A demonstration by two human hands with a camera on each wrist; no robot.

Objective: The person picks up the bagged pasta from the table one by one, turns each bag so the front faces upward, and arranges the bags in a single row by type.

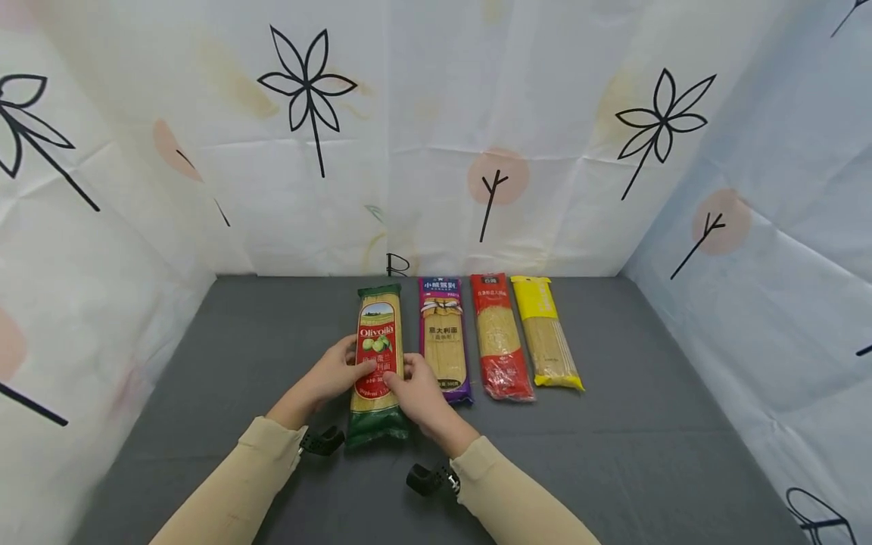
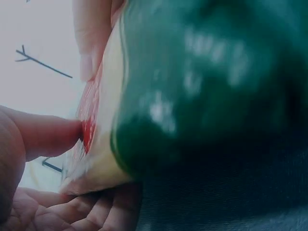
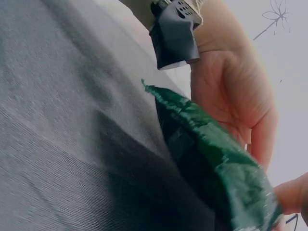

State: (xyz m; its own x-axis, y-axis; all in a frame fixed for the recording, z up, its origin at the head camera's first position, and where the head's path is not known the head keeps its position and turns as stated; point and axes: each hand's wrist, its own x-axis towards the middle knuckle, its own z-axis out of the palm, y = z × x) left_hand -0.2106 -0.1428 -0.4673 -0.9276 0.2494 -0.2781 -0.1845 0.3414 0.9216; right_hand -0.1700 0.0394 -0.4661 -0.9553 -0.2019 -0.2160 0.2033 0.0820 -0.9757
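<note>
Both hands hold a green-ended pack of spaghetti (image 1: 377,325) with a red "Olivoilà" label. My left hand (image 1: 335,372) grips its left edge, thumb on the label and fingers around the side. From the right edge, my right hand (image 1: 422,390) grips it the same way, thumb on the front. In the left wrist view the pack's green end (image 2: 202,86) fills much of the picture, raised over the dark cloth, with the left fingers under its side. The right wrist view shows the crimped green end (image 3: 216,144) above the cloth, with a shadow beneath.
Right of the held pack lie a purple pasta pack (image 1: 444,341), a red pasta pack (image 1: 499,333) and a yellow pasta pack (image 1: 545,333), roughly side by side. The grey cloth-covered table (image 1: 613,469) is enclosed by patterned white curtains (image 1: 436,151) behind and at the sides.
</note>
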